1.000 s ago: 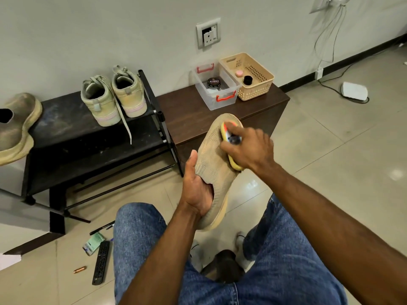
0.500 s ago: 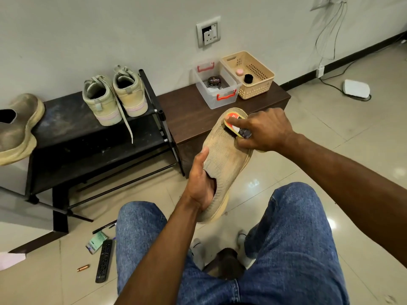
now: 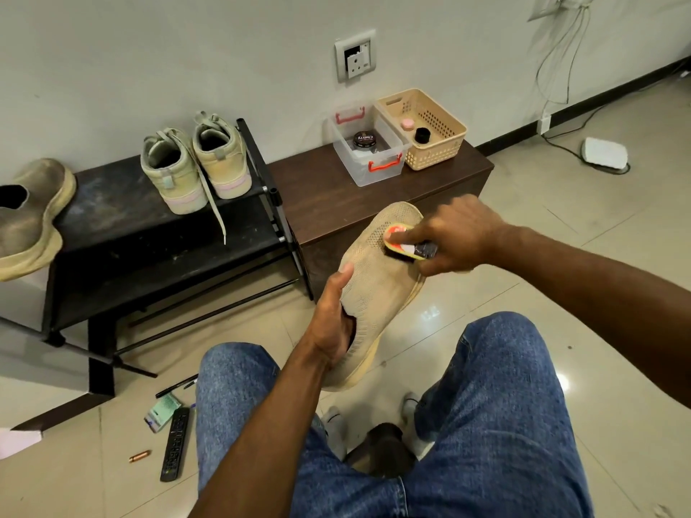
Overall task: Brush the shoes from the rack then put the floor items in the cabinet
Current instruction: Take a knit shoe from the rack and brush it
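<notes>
Two hands busy: left hand [image 3: 332,323] grips shoe [image 3: 377,278], right hand [image 3: 456,237] presses brush [image 3: 404,244] on toe.

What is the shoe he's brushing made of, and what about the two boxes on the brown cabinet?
The shoe looks like tan knitted fabric: a fine woven texture and small holes near the toe show. Its sole looks like pale rubber or foam. The clear box seems to be see-through plastic with red handles, since the tin inside shows through. The beige basket looks like matte plastic with rows of holes.
</notes>
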